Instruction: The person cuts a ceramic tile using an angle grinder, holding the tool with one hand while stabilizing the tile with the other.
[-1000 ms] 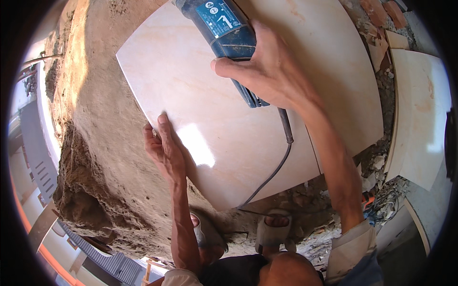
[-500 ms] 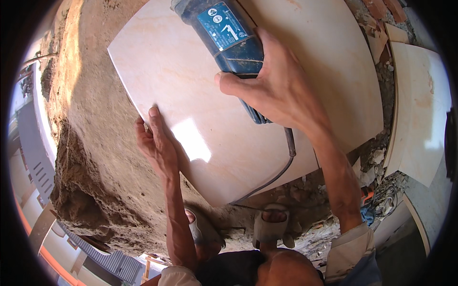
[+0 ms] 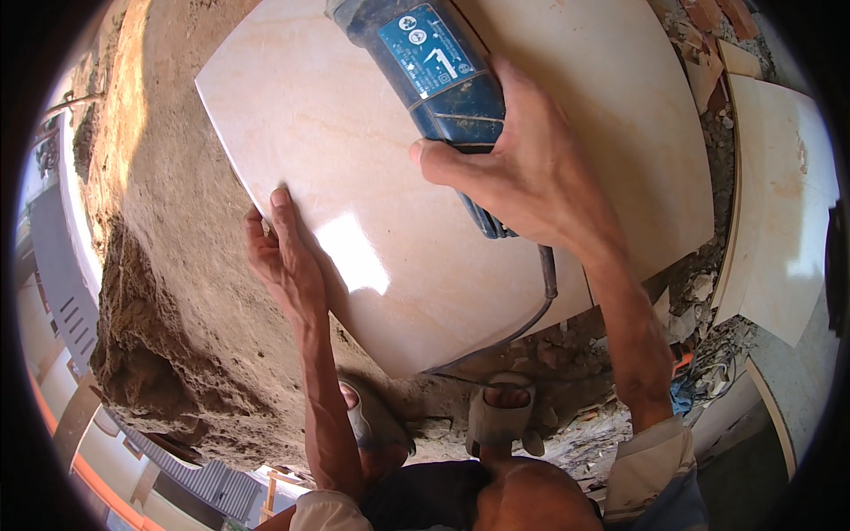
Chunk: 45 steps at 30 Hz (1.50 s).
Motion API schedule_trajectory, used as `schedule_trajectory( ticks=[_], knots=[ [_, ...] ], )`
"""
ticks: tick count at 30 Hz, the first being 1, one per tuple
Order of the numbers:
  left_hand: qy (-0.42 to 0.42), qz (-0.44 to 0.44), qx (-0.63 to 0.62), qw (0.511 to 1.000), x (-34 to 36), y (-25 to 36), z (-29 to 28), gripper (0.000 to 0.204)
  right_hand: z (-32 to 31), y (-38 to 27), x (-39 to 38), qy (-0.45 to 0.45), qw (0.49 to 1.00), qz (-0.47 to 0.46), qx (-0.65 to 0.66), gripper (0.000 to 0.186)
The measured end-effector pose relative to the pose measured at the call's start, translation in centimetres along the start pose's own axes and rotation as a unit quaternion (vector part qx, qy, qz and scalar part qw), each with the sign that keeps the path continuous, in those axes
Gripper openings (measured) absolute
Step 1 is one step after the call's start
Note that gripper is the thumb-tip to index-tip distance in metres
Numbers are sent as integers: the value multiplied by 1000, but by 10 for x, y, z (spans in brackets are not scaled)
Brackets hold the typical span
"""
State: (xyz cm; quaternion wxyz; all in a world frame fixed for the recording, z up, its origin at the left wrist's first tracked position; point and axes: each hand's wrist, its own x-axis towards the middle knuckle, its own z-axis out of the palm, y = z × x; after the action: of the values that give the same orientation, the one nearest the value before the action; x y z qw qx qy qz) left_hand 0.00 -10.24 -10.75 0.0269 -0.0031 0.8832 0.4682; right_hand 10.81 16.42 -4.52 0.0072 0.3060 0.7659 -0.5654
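Note:
My right hand is wrapped around the body of a dusty blue angle grinder, the thumb over its near side. The grinder's front end runs to the top edge, and its disc is out of sight. Beneath it lies a large glossy cream tile. A dark line, a cut or a gap, shows beside the grinder and again at the tile's near edge. My left hand grips the tile's left edge, thumb on top and fingers at the side. From the grinder's rear, a black cord curves over the tile toward my feet.
Bare earth with a broken, hollowed edge spreads to the left. More cream tile pieces lie at the right beyond rubble. My sandalled feet stand just below the tile's near edge.
My right hand and the grinder have shifted slightly right and toward me, with the cord following. My left hand has moved a little left and away, still gripping the tile's edge.

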Motion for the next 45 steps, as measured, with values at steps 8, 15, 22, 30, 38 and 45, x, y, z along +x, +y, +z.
schedule_trajectory(
  ticks=[8,15,22,30,38,45],
  knots=[
    [-2,-12,3,1000,-1,9,-2,55,-1,-2,-2,-5,1000,13,13,60],
    [-3,-16,17,1000,-1,7,-4,58,0,0,-3,-4,1000,7,9,58],
    [-2,-20,13,1000,-2,10,-2,58,-2,-4,-5,-5,1000,18,1,58],
    [-1,-2,14,1000,2,4,-4,54,0,-5,-3,6,1000,0,24,57],
    [-14,-16,4,1000,0,8,-3,56,-2,-8,5,-15,999,30,12,54],
    [-5,-1,44,999,4,-4,-11,58,-1,-18,17,-19,999,-2,33,59]
  ],
)
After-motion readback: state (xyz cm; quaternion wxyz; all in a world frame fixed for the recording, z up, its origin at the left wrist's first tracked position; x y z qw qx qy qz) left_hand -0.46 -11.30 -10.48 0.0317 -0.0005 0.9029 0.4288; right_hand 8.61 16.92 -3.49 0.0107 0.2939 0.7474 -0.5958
